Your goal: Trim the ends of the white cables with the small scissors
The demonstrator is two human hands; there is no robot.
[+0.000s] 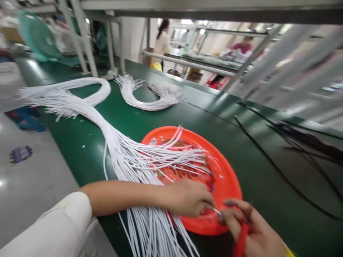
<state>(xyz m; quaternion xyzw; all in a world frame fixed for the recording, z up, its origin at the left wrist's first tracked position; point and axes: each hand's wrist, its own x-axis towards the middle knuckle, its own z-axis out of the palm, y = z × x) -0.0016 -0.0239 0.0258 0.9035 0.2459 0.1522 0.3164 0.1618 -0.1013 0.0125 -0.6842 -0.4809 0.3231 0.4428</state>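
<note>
A thin white wire (217, 211) stretches between my two hands. My left hand (184, 196) pinches it with curled fingers, its forearm lying across the large bundle of white wires (112, 146). The fingers of my right hand (249, 221) are closed at the wire's other end. A red strip-like handle (242, 241) shows in the right palm; the rest of that tool is hidden and blurred. Beneath both hands sits a round red plastic tray (227, 178) with a printed picture. Loose wire ends from the bundle fan out over it.
The green table (128, 123) carries a second curved bundle of white wires (150, 103) at the back. Dark cables (268, 160) lie to the right. Metal frame posts (83, 39) rise at the back left. Beyond the table are a person (162, 43) and another seated person (242, 46).
</note>
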